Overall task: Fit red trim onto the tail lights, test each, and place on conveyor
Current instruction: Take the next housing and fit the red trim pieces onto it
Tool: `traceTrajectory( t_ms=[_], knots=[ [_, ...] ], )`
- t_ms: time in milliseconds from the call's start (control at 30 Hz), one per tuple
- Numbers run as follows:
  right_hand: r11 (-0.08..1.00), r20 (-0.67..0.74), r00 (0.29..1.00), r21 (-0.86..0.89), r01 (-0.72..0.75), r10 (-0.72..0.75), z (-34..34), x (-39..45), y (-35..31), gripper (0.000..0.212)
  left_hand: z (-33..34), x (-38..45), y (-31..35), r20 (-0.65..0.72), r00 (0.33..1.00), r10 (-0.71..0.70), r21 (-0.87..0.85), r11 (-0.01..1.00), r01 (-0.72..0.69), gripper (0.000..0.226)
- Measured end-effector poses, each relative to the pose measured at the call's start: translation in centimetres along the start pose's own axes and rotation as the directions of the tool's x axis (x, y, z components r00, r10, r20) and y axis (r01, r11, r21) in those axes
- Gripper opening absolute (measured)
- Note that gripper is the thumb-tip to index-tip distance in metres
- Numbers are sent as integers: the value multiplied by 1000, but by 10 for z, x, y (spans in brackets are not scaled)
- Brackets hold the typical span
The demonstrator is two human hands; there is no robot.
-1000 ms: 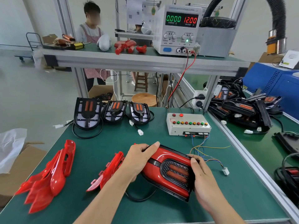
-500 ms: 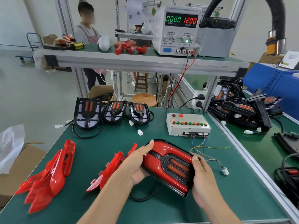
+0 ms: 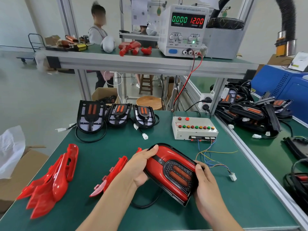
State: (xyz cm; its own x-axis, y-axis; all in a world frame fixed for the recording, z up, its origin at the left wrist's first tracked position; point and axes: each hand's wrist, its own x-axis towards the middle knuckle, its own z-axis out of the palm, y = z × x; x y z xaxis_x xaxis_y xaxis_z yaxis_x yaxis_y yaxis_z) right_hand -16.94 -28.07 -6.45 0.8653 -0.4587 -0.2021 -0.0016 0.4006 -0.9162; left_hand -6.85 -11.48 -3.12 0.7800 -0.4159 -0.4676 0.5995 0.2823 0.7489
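The head view shows one tail light (image 3: pixel 173 172) held low over the near middle of the green tabletop (image 3: pixel 103 147), with red trim (image 3: pixel 164 160) already seated around its dark lens. By the look of it the fitting of this unit is done or nearly so. Testing appears still to come: its black cable (image 3: pixel 146 204) loops under it onto the tabletop, and the free white plug (image 3: pixel 232 177) on the test box's wires lies loose just right of the hands. The power supply (image 3: pixel 185 29) on the far shelf reads zero current, which fits a lamp not yet connected.

Three bare lights (image 3: pixel 115 116) wait in a row at the far left, without trim. Loose trims lie at the near left (image 3: pixel 53 179), with another (image 3: pixel 110 176) just left of the left hand. The test box (image 3: pixel 194 129) sits at the far right. On the conveyor (image 3: pixel 260 147) to the right lies a heap of lights (image 3: pixel 250 114); whether those are finished cannot be told.

The left hand (image 3: pixel 140 169) cups the light's far left end from below, thumb curled over the top edge, fingers gripping it. The right hand (image 3: pixel 205 182) clasps the near right edge, fingers wrapped behind and thumb pressed on the rim. Both forearms reach in from the near edge, and the light tilts face-up toward the camera.
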Motion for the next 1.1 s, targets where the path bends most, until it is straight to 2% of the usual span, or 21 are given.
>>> traceTrajectory(
  t_ms=[133, 233, 433, 533, 700, 967, 1100],
  knots=[
    [999, 7, 1000, 36, -16, 16, 1, 2, -4, 21, 1, 1, 0, -23, 1000, -9, -43, 999, 8, 39],
    [999, -2, 999, 41, -33, 33, -3, 5, -9, 23, 0, -1, 0, 17, 1000, -26, -53, 998, 27, 29],
    [1000, 11, 1000, 16, -10, 10, -10, 2, -6, 28, 2, 1, 0, -23, 1000, -2, 35, 999, 3, 23],
    [1000, -12, 1000, 7, 10, -10, -10, -1, -4, 28, 5, 1, 0, -25, 1000, -3, 46, 999, 5, 26],
    [999, -22, 998, -13, 52, -53, -10, -5, -10, 26, 9, 0, 4, 61, 997, 51, 134, 989, -59, 38],
    [990, 125, 992, -140, -7, 24, -21, -10, -25, 28, 15, 5, 9, -22, 1000, 21, 100, 995, -19, 33],
    [992, 109, 994, -128, 23, -9, -27, -7, -33, 23, 22, 7, 9, -33, 999, 5, 61, 998, -3, 28]
  ],
)
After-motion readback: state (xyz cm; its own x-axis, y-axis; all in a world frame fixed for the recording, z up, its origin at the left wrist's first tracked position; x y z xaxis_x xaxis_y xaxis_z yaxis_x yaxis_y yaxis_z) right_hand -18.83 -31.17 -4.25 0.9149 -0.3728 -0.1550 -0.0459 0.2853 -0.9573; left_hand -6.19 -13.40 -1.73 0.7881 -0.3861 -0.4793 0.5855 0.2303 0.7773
